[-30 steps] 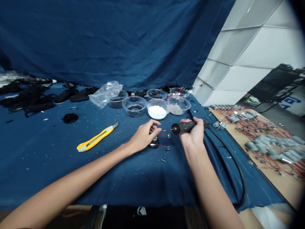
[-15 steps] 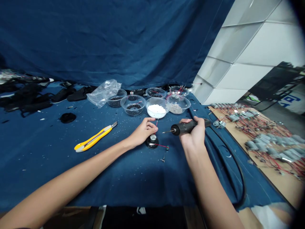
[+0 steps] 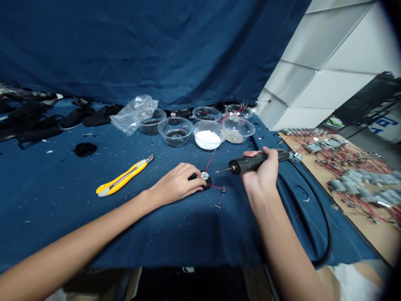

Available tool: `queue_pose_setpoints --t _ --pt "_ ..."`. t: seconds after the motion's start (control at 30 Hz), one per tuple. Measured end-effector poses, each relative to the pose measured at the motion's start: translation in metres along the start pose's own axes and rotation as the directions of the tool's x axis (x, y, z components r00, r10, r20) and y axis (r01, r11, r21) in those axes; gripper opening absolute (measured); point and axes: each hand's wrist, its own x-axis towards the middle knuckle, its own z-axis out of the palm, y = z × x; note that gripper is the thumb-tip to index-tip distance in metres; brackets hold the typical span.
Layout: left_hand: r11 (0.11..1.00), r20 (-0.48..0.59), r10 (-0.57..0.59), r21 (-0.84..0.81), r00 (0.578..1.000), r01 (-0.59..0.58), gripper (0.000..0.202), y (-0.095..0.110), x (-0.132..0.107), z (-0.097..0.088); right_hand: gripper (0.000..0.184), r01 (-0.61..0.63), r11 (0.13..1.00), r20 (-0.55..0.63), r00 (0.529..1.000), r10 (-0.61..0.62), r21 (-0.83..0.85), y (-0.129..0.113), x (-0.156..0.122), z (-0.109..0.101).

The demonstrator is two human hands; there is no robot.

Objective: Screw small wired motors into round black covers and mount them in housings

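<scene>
My right hand [image 3: 262, 173] is closed around a black electric screwdriver [image 3: 250, 163] whose bit points left, a little above the blue cloth. My left hand [image 3: 175, 184] rests on the cloth with its fingers curled onto a small round black part [image 3: 205, 179], which has thin red wires [image 3: 210, 159] running off it. The screwdriver tip hangs just right of that part. A black cable [image 3: 322, 217] trails from the tool down the right side of the cloth.
Several clear plastic bowls [image 3: 207, 136] with small parts stand behind the hands, beside a crumpled plastic bag [image 3: 134, 113]. A yellow utility knife [image 3: 123, 177] lies to the left. Black parts [image 3: 40, 121] lie at far left. Small motors with red wires [image 3: 347, 175] cover the right board.
My left hand let go of the raised red wire and came down onto the round black part. My right hand with the screwdriver stayed almost still.
</scene>
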Motion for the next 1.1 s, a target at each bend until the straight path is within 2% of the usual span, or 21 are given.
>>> queue_pose_setpoints --t 0.13,0.27,0.43,0.6,0.73,0.9,1.1 --pt "1.000 0.049 0.017 0.002 0.999 -0.017 0.020 -0.001 -0.001 0.003 0.015 0.034 0.999 0.009 0.999 -0.033 -0.038 0.001 0.002 -0.002" --pt "0.999 0.069 -0.014 -0.034 0.998 0.016 0.023 -0.001 -0.002 0.004 0.015 0.067 0.997 0.020 0.998 -0.066 -0.047 0.002 0.003 -0.003" --pt "0.995 0.085 -0.025 -0.097 0.996 0.033 0.025 -0.003 -0.002 0.004 0.011 0.190 0.974 0.087 0.980 -0.181 -0.124 0.006 -0.001 -0.004" --pt "0.986 0.088 -0.029 -0.163 0.996 0.043 0.025 -0.006 -0.003 0.005 0.009 0.376 0.905 0.168 0.923 -0.347 -0.197 0.009 -0.008 -0.005" --pt "0.981 0.068 -0.031 -0.190 0.997 0.043 0.023 -0.008 -0.005 0.006 0.009 0.509 0.819 0.255 0.856 -0.450 -0.265 0.011 -0.012 -0.007" --pt "0.972 0.041 -0.062 -0.225 0.997 0.070 0.021 -0.009 -0.004 0.008 0.008 0.588 0.739 0.369 0.801 -0.472 -0.329 0.019 -0.014 -0.012" --pt "0.977 0.036 -0.063 -0.201 0.997 0.069 0.021 -0.008 -0.003 0.008 0.013 0.642 0.685 0.423 0.757 -0.497 -0.344 0.030 -0.017 -0.014"
